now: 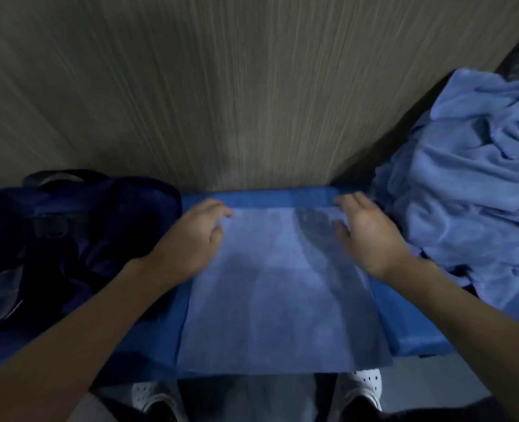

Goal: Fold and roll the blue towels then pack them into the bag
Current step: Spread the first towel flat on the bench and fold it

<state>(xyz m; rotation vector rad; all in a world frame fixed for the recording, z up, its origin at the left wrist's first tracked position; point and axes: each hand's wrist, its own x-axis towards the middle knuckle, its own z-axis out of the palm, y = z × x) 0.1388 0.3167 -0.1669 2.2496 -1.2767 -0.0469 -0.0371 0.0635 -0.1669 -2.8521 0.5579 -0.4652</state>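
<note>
The flat towel [276, 287] lies mid-way along the bench [410, 330], with the left hand [191, 242] loosely curled on its far-left corner (grip unclear) and the right hand [364, 236] spread open on the far-right, the bag [69, 233] and towel pile [471, 184] at the ends; folding seems to be starting, and next both corners need pinching and drawing nearward.

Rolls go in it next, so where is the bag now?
In the head view the dark blue bag sits at the left on the blue bench, beside the left hand and the spread towel.
</note>
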